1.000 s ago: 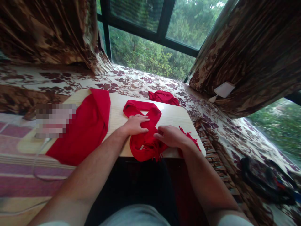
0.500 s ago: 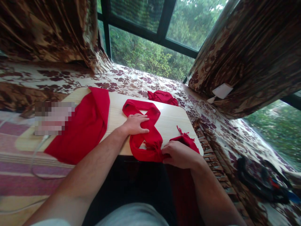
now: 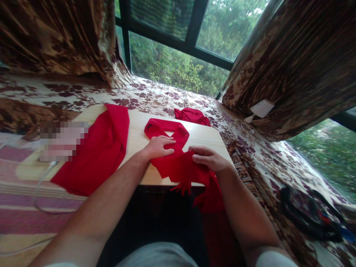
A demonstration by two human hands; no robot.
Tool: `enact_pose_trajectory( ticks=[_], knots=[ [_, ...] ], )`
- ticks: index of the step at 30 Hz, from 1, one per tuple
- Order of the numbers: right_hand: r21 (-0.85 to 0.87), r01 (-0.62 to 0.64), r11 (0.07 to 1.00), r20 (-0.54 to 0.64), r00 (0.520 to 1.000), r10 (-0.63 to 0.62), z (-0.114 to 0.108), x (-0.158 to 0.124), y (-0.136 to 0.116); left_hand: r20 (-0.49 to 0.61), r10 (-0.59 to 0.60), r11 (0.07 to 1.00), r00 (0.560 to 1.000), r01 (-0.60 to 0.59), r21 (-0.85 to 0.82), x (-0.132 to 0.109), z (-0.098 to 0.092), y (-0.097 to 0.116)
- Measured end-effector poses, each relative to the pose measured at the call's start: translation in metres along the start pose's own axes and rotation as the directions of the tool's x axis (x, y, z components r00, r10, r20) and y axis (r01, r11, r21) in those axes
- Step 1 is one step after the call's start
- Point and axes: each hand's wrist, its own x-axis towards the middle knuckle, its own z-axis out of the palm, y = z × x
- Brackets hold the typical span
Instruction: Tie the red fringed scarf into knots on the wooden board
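A red scarf with a fringed end lies looped on the small wooden table, its far loop resting flat. My left hand presses down on the crossing of the loop, fingers stretched out and lying on the cloth. In my right hand a band of the same scarf is pinched between thumb and fingers, a little right of the left hand. The fringe dangles at the table's near edge, and more of the red cloth hangs over that edge below my right hand.
On the table's left lies a folded red cloth beside a blurred-out object with a white cable. A crumpled red cloth sits past the far edge. A small white lamp and a dark bag are to the right.
My right hand has moved up and left from the near right corner, drawing the scarf's band across the lower loop. The fringes have shifted toward the near edge. My left hand stays put.
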Motion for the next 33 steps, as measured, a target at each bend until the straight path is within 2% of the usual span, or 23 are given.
enact_pose_trajectory(
  ticks=[3,6,8,10,13,15,19,22,25,28,30,31,33],
  knots=[
    [0.103,-0.026,0.994,-0.153,0.987,0.041,-0.019,0.028,0.006,-0.035,0.078,0.980,0.996,-0.083,-0.183,0.002,0.001,-0.014],
    [-0.050,-0.003,0.999,-0.318,0.948,-0.013,-0.040,0.049,0.009,-0.078,0.137,0.927,0.988,-0.155,-0.341,0.003,0.006,-0.029],
    [-0.140,-0.031,0.990,-0.371,0.928,-0.023,-0.053,0.059,0.010,-0.082,0.112,0.921,0.990,-0.135,-0.366,0.004,0.008,-0.035],
    [-0.099,-0.050,0.994,-0.354,0.935,0.012,-0.063,0.068,0.014,-0.061,0.102,0.936,0.993,-0.117,-0.333,0.005,0.007,-0.034],
    [0.118,-0.057,0.991,-0.249,0.965,0.085,-0.075,0.081,0.021,-0.042,0.105,0.952,0.994,-0.113,-0.284,0.006,0.003,-0.025],
    [0.235,-0.065,0.970,-0.194,0.975,0.113,-0.082,0.090,0.024,-0.041,0.062,0.952,0.997,-0.072,-0.297,0.006,0.001,-0.019],
    [0.292,-0.038,0.956,-0.151,0.985,0.085,-0.095,0.103,0.024,-0.042,-0.014,0.941,0.999,-0.001,-0.338,0.004,-0.001,-0.013],
    [0.177,-0.058,0.983,-0.147,0.985,0.085,-0.102,0.108,0.024,-0.038,-0.017,0.941,0.999,0.003,-0.338,0.003,-0.001,-0.011],
    [-0.051,-0.175,0.983,-0.126,0.978,0.168,-0.111,0.114,0.032,-0.052,-0.025,0.949,0.998,0.007,-0.316,0.003,0.000,-0.010],
    [-0.387,-0.278,0.879,-0.117,0.960,0.252,-0.122,0.120,0.042,-0.079,-0.040,0.951,0.996,0.014,-0.309,0.003,0.001,-0.007],
    [-0.537,-0.284,0.794,-0.126,0.958,0.257,-0.129,0.122,0.047,-0.080,-0.051,0.936,0.996,0.020,-0.352,0.002,0.001,-0.006],
    [-0.563,-0.279,0.778,-0.126,0.959,0.253,-0.131,0.122,0.048,-0.075,-0.057,0.925,0.996,0.025,-0.379,0.002,0.002,-0.006],
    [-0.518,-0.266,0.813,-0.112,0.963,0.244,-0.134,0.120,0.048,-0.068,-0.084,0.902,0.994,0.047,-0.430,0.001,0.003,-0.006]
  ],
)
